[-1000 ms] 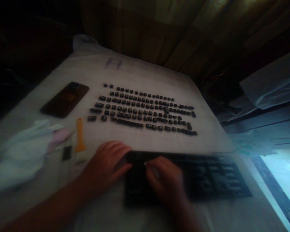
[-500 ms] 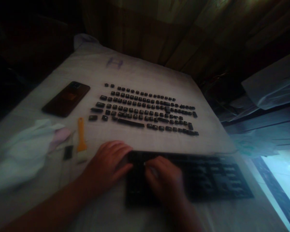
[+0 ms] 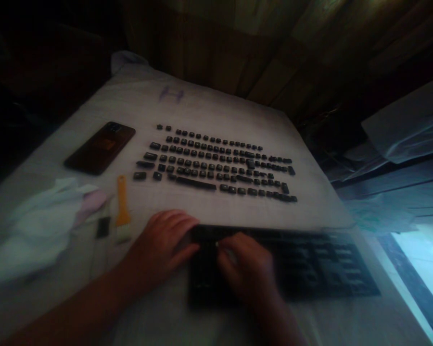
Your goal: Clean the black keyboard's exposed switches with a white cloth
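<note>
A black keyboard (image 3: 310, 269) with keycaps off lies at the front of the table, its left part dark and blurred. At its upper left corner, my left hand (image 3: 168, 242) holds the edge, fingers along the top and thumb lower down. My right hand (image 3: 245, 262) is closed in a pinch over the left half of the keyboard. A small pale spot shows at its fingertips; what it holds is too small and blurred to name. Behind the keyboard, loose black keycaps (image 3: 202, 154) lie in rows, with the long space bar (image 3: 196, 183) in the nearest rows.
Left of the keycaps lies a smartphone (image 3: 100, 148). Nearer are a yellow-handled brush (image 3: 122, 202), a small dark-ended tool (image 3: 103, 227) and a crumpled white cloth (image 3: 39, 228). The table (image 3: 216, 110) has a pale cover with a purple mark. A curtain (image 3: 238, 53) hangs behind.
Both hands stay in almost the same place on the keyboard. The whole view has shifted very slightly; nothing else visibly differs.
</note>
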